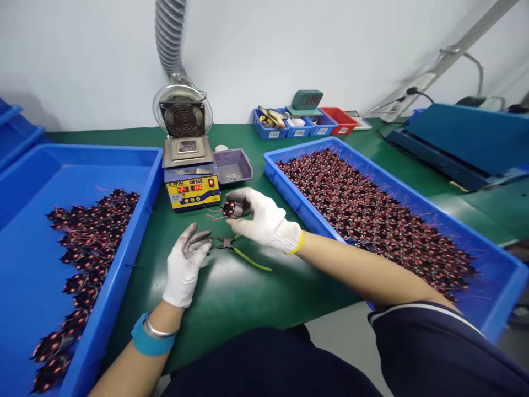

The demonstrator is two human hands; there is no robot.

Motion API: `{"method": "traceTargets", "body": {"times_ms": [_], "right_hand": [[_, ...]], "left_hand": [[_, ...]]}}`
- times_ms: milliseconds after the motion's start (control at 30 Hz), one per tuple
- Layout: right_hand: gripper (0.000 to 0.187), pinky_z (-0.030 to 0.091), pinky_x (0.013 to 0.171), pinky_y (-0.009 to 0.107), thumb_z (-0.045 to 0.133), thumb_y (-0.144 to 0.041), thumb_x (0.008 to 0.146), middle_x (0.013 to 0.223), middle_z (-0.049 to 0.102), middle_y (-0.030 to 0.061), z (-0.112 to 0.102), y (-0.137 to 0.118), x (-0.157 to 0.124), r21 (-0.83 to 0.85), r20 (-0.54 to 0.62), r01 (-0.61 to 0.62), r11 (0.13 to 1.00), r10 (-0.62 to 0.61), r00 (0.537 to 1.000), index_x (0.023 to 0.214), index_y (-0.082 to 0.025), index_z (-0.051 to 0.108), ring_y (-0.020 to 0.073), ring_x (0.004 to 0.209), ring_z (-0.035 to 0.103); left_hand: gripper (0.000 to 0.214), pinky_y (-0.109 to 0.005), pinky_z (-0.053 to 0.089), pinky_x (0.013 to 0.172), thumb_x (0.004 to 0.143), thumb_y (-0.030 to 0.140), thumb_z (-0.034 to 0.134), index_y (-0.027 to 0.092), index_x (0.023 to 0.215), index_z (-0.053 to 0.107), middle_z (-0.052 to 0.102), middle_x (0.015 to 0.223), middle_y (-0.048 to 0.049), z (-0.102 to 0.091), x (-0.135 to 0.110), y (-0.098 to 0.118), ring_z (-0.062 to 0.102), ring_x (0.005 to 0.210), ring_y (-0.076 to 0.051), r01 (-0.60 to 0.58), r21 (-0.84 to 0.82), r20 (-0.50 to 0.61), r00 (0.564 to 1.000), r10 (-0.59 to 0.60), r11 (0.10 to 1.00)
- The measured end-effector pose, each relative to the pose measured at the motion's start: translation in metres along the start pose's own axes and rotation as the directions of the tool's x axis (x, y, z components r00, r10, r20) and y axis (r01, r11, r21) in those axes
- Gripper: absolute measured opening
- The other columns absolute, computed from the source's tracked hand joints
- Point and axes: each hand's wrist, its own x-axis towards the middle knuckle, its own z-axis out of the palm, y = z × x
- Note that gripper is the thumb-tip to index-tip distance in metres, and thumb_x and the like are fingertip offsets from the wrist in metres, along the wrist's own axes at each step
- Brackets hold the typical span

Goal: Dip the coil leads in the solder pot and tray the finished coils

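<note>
My right hand (264,220), in a white glove, is closed round a small black coil part (230,208) with red dots and thin copper leads, held just in front of the solder pot (192,175). My left hand (187,264), also gloved with grey fingertips, rests open on the green mat, its fingers stretched toward green-handled cutting pliers (242,251) that lie between both hands.
A blue tray (136,231) on the left holds rows of the same coils. A larger blue tray (306,212) on the right is full of them. A small grey dish (232,165), a fume fan (182,117) and small bins (297,124) stand behind.
</note>
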Motion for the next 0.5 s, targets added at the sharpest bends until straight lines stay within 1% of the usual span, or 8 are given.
{"method": "traceTargets", "body": {"times_ms": [33, 100, 167, 200, 300, 367, 433, 500], "right_hand": [[0.046, 0.052, 0.073, 0.029, 0.063, -0.017, 0.067, 0.096, 0.064, 0.003, -0.001, -0.003, 0.004, -0.06, -0.007, 0.046, 0.997, -0.046, 0.999, 0.113, -0.018, 0.055, 0.0149, 0.081, 0.063], [0.046, 0.051, 0.077, 0.031, 0.064, -0.018, 0.067, 0.101, 0.063, 0.0028, 0.0, -0.011, 0.008, -0.177, 0.02, 0.139, 0.974, -0.137, 0.99, 0.112, -0.02, 0.056, 0.0172, 0.088, 0.062], [0.046, 0.05, 0.079, 0.032, 0.065, -0.02, 0.067, 0.104, 0.062, 0.0037, 0.006, -0.018, 0.005, -0.253, 0.1, 0.238, 0.938, -0.219, 0.971, 0.112, -0.021, 0.055, 0.019, 0.092, 0.061], [0.047, 0.05, 0.079, 0.032, 0.065, -0.022, 0.067, 0.105, 0.061, 0.0046, 0.011, -0.02, 0.003, -0.268, 0.141, 0.291, 0.919, -0.261, 0.955, 0.113, -0.021, 0.055, 0.0195, 0.093, 0.06], [0.046, 0.049, 0.078, 0.032, 0.065, -0.025, 0.07, 0.104, 0.06, 0.007, 0.029, -0.021, -0.006, -0.272, 0.216, 0.407, 0.872, -0.356, 0.909, 0.114, -0.019, 0.054, 0.0202, 0.092, 0.059], [0.045, 0.049, 0.076, 0.032, 0.064, -0.025, 0.07, 0.103, 0.059, 0.0074, 0.041, -0.018, -0.009, -0.274, 0.222, 0.422, 0.864, -0.37, 0.902, 0.113, -0.019, 0.054, 0.0206, 0.091, 0.059], [0.043, 0.049, 0.075, 0.033, 0.063, -0.025, 0.069, 0.104, 0.058, 0.0077, 0.052, -0.014, -0.011, -0.255, 0.223, 0.422, 0.87, -0.371, 0.901, 0.111, -0.019, 0.054, 0.0209, 0.09, 0.058], [0.041, 0.049, 0.077, 0.035, 0.062, -0.026, 0.07, 0.104, 0.057, 0.0083, 0.06, -0.012, -0.013, -0.213, 0.221, 0.437, 0.874, -0.393, 0.893, 0.109, -0.019, 0.054, 0.0211, 0.091, 0.057]], "left_hand": [[0.066, -0.028, 0.051, 0.062, 0.063, 0.038, 0.075, 0.013, 0.119, 0.051, 0.067, 0.091, -0.0099, -0.001, 0.001, 0.002, 0.065, 0.075, -0.019, 0.015, -0.009, 0.009, 1.0, -0.015, 1.0], [0.059, -0.025, 0.048, 0.053, 0.062, 0.038, 0.075, 0.011, 0.111, 0.057, 0.067, 0.076, -0.0054, -0.003, 0.001, 0.007, 0.061, 0.06, -0.015, 0.057, -0.054, 0.045, 0.997, -0.055, 0.997], [0.053, -0.022, 0.042, 0.046, 0.059, 0.036, 0.077, 0.012, 0.103, 0.062, 0.063, 0.062, -0.0005, -0.004, 0.0, 0.013, 0.055, 0.048, -0.011, 0.112, -0.127, 0.071, 0.992, -0.104, 0.985], [0.051, -0.021, 0.039, 0.043, 0.057, 0.035, 0.078, 0.012, 0.1, 0.063, 0.061, 0.058, 0.0011, -0.005, -0.002, 0.016, 0.052, 0.045, -0.01, 0.137, -0.166, 0.064, 0.99, -0.128, 0.977], [0.036, -0.018, 0.034, 0.04, 0.055, 0.031, 0.08, 0.014, 0.085, 0.066, 0.061, 0.058, 0.0018, -0.005, -0.005, 0.025, 0.051, 0.045, -0.008, 0.174, -0.27, -0.026, 0.982, -0.188, 0.947], [0.029, -0.017, 0.033, 0.039, 0.056, 0.03, 0.08, 0.014, 0.075, 0.065, 0.062, 0.061, 0.0011, -0.007, -0.005, 0.03, 0.051, 0.046, -0.007, 0.16, -0.311, -0.093, 0.976, -0.198, 0.937], [0.027, -0.016, 0.034, 0.04, 0.057, 0.03, 0.08, 0.015, 0.073, 0.064, 0.062, 0.063, 0.0009, -0.012, -0.002, 0.035, 0.052, 0.048, -0.007, 0.114, -0.336, -0.161, 0.971, -0.176, 0.935], [0.026, -0.016, 0.035, 0.042, 0.058, 0.03, 0.08, 0.015, 0.073, 0.064, 0.062, 0.066, 0.0015, -0.018, 0.003, 0.037, 0.052, 0.05, -0.006, 0.029, -0.37, -0.271, 0.953, -0.138, 0.929]]}}
